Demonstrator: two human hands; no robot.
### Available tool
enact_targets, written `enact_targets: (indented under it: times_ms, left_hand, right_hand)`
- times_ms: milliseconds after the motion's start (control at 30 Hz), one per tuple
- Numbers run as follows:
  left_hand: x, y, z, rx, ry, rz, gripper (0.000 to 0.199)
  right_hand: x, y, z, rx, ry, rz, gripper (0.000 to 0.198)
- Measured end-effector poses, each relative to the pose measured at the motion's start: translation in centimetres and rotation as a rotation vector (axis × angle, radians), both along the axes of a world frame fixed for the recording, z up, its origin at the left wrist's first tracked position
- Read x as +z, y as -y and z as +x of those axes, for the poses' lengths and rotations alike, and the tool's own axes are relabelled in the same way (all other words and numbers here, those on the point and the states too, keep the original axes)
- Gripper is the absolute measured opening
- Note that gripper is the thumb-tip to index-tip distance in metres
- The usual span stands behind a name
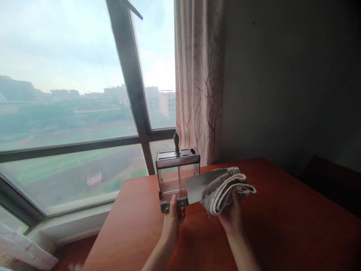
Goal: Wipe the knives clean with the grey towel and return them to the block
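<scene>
Now left fingers (173, 205) grip the cleaver (195, 188); right fingers (235, 197) clasp cloth (221, 195) against it.

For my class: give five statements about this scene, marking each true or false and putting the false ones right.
1. The left hand holds the cleaver by its black handle. True.
2. The right hand holds nothing. False: it holds a folded cloth.
3. The folded cloth covers part of the cleaver's blade. True.
4. The clear-sided holder lies flat on its side. False: it stands upright on the table, with a dark upright handle sticking up from its top.
5. The table is white. False: it is reddish brown.
</scene>
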State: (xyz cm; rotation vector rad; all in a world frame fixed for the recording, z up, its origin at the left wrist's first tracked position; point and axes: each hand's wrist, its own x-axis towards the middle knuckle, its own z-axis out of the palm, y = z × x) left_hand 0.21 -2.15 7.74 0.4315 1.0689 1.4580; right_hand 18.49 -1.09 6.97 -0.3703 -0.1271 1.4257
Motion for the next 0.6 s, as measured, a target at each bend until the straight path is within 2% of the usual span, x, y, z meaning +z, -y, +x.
enact_targets:
  times_ms: [167,400,467,600]
  left_hand:
    - [-0.4,0.4,0.6,0.016,0.051,-0.053,0.053]
    - [0.1,0.4,0.4,0.042,0.099,-0.025,0.050]
    - [0.3,0.4,0.4,0.050,0.106,-0.024,0.048]
    - [0.6,0.7,0.5,0.015,0.098,-0.005,0.046]
  right_hand:
    - [-0.3,0.9,-0.6,0.090,0.093,0.062,0.038]
    - [0.2,1.7,-0.7,0.209,0.197,0.162,0.048]
    - [0.4,1.7,-0.8,0.208,0.219,0.152,0.046]
    - [0.5,1.1,-1.2,0.115,0.232,0.118,0.045]
